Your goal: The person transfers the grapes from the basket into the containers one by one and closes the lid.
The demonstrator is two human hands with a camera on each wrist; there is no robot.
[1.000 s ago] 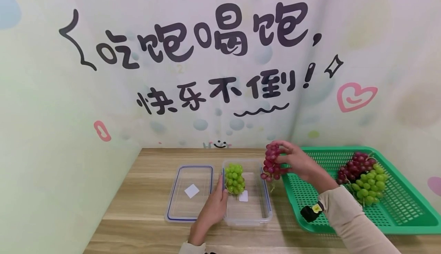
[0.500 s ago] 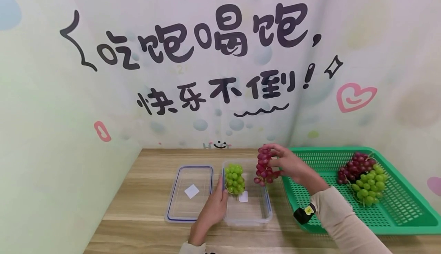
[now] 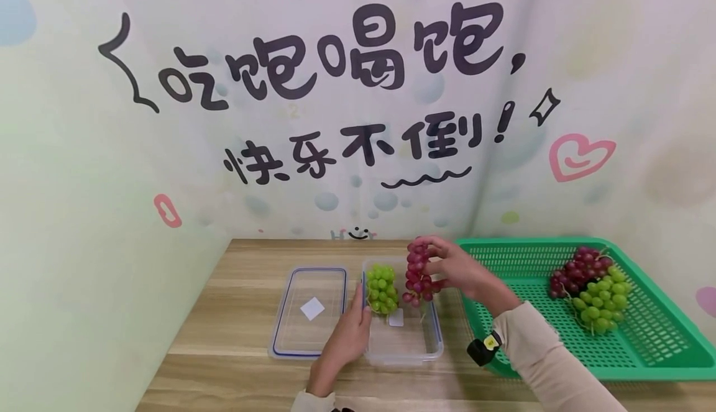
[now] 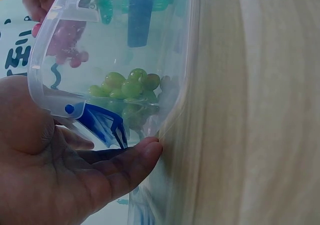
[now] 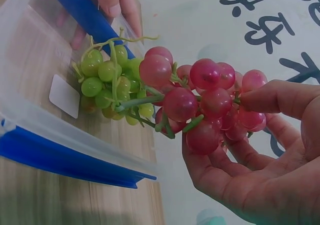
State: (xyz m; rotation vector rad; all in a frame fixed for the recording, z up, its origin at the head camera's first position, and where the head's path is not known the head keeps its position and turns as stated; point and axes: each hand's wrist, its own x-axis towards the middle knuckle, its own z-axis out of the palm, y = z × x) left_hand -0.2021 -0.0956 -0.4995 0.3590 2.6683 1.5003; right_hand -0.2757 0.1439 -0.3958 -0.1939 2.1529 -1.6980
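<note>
The right hand (image 3: pixel 455 270) pinches a bunch of red grapes (image 3: pixel 417 272) by its upper part between thumb and fingers, so that it hangs over the back right part of a clear container (image 3: pixel 403 357); whether its tip dips below the rim I cannot tell. The left hand (image 3: pixel 351 334) rests with mostly straight fingers against the container's left wall, beside a blue latch (image 4: pixel 102 125). Inside, green grapes (image 3: pixel 383 289) lie against that wall, towards the back left corner, next to a white label (image 3: pixel 396 317). A clear lid (image 3: pixel 307 338) lies just left of the container, nearer the counter's left edge. To the right, close to the counter's back edge, a green basket (image 3: pixel 601 373) holds dark red grapes (image 3: pixel 578 270) and more green grapes (image 3: pixel 603 300), touching, towards its back right corner.
</note>
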